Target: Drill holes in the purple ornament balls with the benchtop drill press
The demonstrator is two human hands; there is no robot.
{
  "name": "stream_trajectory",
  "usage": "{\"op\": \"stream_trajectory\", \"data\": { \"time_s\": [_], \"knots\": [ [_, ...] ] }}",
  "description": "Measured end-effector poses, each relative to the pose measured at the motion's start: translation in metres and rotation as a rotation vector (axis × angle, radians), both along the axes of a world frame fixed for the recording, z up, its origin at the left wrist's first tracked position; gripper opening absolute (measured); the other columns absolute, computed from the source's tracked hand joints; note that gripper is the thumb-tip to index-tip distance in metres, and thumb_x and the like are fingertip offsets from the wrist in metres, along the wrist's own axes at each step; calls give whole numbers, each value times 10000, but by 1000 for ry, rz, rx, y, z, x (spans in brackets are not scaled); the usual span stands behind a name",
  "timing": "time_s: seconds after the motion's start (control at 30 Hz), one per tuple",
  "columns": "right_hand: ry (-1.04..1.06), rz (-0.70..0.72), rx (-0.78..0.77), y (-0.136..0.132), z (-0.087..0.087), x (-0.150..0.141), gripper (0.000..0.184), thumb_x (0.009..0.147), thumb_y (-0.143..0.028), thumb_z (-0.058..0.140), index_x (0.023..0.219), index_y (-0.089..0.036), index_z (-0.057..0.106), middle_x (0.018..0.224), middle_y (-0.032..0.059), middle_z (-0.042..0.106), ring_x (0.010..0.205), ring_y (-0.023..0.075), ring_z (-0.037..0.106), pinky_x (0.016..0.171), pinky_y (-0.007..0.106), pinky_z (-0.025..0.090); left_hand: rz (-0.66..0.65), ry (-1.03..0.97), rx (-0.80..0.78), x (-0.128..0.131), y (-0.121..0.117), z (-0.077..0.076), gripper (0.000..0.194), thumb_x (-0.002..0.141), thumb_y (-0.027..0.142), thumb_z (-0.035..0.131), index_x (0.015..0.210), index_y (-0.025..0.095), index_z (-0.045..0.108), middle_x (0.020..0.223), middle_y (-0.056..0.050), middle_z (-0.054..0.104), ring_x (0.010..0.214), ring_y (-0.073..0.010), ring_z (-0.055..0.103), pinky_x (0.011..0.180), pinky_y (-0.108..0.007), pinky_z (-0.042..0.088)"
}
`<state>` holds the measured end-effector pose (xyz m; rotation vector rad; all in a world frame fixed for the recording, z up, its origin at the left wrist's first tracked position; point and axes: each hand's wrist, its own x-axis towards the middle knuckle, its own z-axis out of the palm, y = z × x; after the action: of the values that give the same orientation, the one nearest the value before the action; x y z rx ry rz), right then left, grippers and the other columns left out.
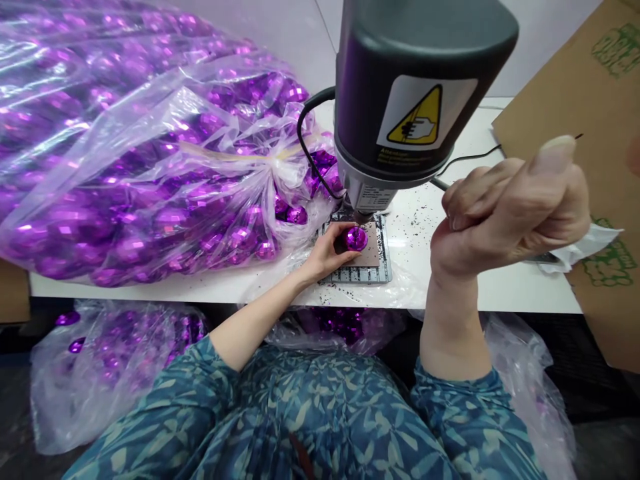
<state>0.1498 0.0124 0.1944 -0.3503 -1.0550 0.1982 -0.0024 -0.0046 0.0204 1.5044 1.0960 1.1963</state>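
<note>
My left hand (327,252) is closed around a shiny purple faceted ball (357,238), thumb and fingers at its sides. The ball rests on a small brown board (371,255) on the slotted metal base (383,273) of a drill press (425,40). The chuck (363,215) is right above the ball; whether the tip touches it, I cannot tell. To the right of the machine, my right hand (510,213) is raised in a fist with the thumb on top. A dark lever (439,183) runs from the press into this fist, which hides most of it.
A large clear bag (165,167) of purple balls fills the left of the white table (400,283). Dark shavings lie around the base. A cardboard box (565,107) stands at the right. More bagged balls (120,353) sit below the table edge. A black cable (305,120) loops beside the press.
</note>
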Motion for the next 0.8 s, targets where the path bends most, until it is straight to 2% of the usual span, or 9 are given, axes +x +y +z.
{"op": "stream_trajectory", "data": {
  "time_s": [0.07, 0.27, 0.47, 0.63, 0.8],
  "knots": [
    [9, -10, 46, 1, -3, -1, 584, 956, -333, 619, 531, -159, 259, 457, -54, 183, 370, -2, 258, 374, 201, 209, 0, -5, 2, 0, 0, 1, 583, 751, 341, 919, 1240, 212, 629, 1296, -118, 687, 1250, -310, 645, 1144, -487, 475],
    [-17, -90, 33, 3, -12, -1, 581, 968, -397, 599, 589, -168, 222, 477, -57, 99, 379, -14, 188, 401, 157, 217, 3, -2, -22, -1, -1, 4, 576, 742, 320, 926, 1231, 211, 641, 1269, -110, 686, 1245, -312, 640, 1142, -487, 472],
    [-47, -70, 162, 11, -32, 10, 507, 952, -344, 578, 624, -159, 237, 435, -74, 153, 364, -1, 188, 375, 159, 216, -7, 4, 0, -1, 0, 2, 567, 764, 317, 909, 1246, 203, 631, 1290, -116, 682, 1257, -312, 642, 1142, -488, 477],
    [-21, -159, 136, 19, -44, 15, 647, 876, -433, 643, 663, -158, 97, 395, -84, 126, 324, 8, 122, 345, 184, 174, 3, 14, -15, -1, -1, 4, 558, 758, 307, 914, 1234, 209, 638, 1275, -109, 689, 1245, -306, 642, 1145, -486, 475],
    [-64, -202, 124, 19, -57, 17, 685, 902, -492, 606, 618, -158, 80, 359, -78, 114, 307, 17, 118, 340, 219, 153, 10, -6, -15, 0, 0, 2, 565, 742, 305, 922, 1223, 209, 642, 1259, -103, 696, 1231, -301, 646, 1138, -480, 474]
  ]
}}
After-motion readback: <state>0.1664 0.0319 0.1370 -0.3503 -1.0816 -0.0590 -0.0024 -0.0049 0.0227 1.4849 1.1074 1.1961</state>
